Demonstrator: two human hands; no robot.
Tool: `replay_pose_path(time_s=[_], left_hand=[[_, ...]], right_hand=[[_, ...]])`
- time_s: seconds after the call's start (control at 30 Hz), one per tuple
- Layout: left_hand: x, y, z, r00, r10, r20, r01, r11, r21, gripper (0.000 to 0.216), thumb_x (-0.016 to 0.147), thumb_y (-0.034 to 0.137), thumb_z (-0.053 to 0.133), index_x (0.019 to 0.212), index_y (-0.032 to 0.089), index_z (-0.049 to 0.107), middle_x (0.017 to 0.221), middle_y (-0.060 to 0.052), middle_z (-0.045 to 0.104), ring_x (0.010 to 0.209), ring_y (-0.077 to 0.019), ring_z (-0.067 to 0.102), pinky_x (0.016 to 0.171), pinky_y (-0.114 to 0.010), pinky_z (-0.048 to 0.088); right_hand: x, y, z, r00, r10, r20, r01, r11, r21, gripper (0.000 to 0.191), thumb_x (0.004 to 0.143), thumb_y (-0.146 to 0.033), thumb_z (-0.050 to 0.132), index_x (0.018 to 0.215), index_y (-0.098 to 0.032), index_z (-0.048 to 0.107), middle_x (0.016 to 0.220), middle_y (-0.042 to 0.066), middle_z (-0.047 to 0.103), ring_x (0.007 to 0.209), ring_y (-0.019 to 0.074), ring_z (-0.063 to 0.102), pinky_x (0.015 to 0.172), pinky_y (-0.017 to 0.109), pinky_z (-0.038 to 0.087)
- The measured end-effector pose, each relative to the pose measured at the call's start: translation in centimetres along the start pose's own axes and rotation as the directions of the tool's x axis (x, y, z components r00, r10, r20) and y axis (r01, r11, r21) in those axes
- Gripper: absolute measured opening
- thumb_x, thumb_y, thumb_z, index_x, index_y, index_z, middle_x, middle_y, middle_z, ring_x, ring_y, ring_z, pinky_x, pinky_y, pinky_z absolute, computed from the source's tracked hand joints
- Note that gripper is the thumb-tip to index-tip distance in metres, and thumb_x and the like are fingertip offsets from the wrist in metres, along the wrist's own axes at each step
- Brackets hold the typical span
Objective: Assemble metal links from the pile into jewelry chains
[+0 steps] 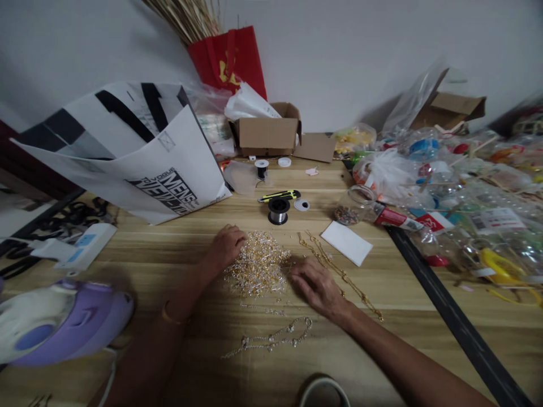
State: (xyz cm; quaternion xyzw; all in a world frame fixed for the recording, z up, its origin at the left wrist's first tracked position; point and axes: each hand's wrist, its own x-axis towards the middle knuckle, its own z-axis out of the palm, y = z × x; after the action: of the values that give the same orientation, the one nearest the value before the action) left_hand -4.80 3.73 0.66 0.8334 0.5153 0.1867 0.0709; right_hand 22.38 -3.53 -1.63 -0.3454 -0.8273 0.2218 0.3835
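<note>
A heap of small clear and gold beads or findings (258, 265) lies loose on the wooden table, its single pieces too small to name. My left hand (229, 246) rests against the heap's upper left edge, fingers loosely bent and apart, with nothing visible in them. On the right side, my right hand (316, 282) lies low on the table with its fingers reaching to the heap, open. Beside it runs a gold chain (339, 271). Nearer to me are a short silver chain (263, 309) and a longer silver chain with round ornaments (271, 341).
Behind the heap stand a wire spool (278, 211), a yellow-black utility knife (278, 195) and a bead jar (352, 208). A white card (347, 243) lies at right, plastic packages (466, 198) beyond. At left are a large paper bag (169, 169) and a purple-white device (80, 322).
</note>
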Motion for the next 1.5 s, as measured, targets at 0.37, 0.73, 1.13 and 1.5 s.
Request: replay_pose_path(time_s=[0.37, 0.73, 1.13, 1.5], left_hand=[[0.2, -1.0, -0.4, 0.995, -0.087, -0.051, 0.077, 0.984, -0.162, 0.012, 0.076, 0.015, 0.056, 0.078, 0.017, 0.067, 0.079, -0.004, 0.068, 0.079, -0.0185, 0.059, 0.077, -0.033, 0.045], [0.1, 0.4, 0.1, 0.997, 0.068, -0.039, -0.072, 0.992, -0.099, 0.028, 0.085, 0.011, 0.043, 0.097, 0.017, 0.068, 0.082, -0.007, 0.062, 0.084, -0.0202, 0.051, 0.081, -0.036, 0.043], [0.0, 0.5, -0.3, 0.993, 0.122, -0.001, -0.121, 0.983, -0.135, 0.028, 0.078, 0.003, 0.044, 0.072, 0.018, 0.067, 0.075, -0.006, 0.058, 0.081, -0.0199, 0.05, 0.079, -0.036, 0.042], [0.1, 0.5, 0.2, 0.995, 0.096, -0.033, -0.1, 0.987, -0.13, 0.027, 0.083, 0.008, 0.043, 0.088, 0.018, 0.068, 0.08, -0.007, 0.062, 0.082, -0.0198, 0.052, 0.081, -0.036, 0.042]], right_hand=[[-0.1, 0.1, 0.1, 1.0, -0.008, -0.012, 0.007, 1.0, -0.016, 0.01, 0.092, -0.022, 0.046, 0.09, -0.019, 0.056, 0.082, 0.006, 0.059, 0.076, 0.0165, 0.055, 0.068, 0.029, 0.046], [0.1, -0.1, 0.0, 1.0, 0.004, -0.005, -0.004, 1.0, -0.016, 0.012, 0.092, -0.023, 0.046, 0.089, -0.019, 0.056, 0.082, 0.005, 0.059, 0.076, 0.0166, 0.055, 0.068, 0.029, 0.046], [0.1, 0.0, 0.0, 1.0, -0.009, -0.004, 0.009, 1.0, -0.014, 0.011, 0.092, -0.024, 0.046, 0.091, -0.02, 0.056, 0.082, 0.006, 0.06, 0.076, 0.0169, 0.056, 0.068, 0.03, 0.047], [0.1, 0.0, -0.1, 1.0, 0.001, 0.008, 0.0, 1.0, -0.025, 0.011, 0.092, -0.022, 0.046, 0.09, -0.02, 0.056, 0.082, 0.005, 0.059, 0.076, 0.0167, 0.055, 0.069, 0.03, 0.046]])
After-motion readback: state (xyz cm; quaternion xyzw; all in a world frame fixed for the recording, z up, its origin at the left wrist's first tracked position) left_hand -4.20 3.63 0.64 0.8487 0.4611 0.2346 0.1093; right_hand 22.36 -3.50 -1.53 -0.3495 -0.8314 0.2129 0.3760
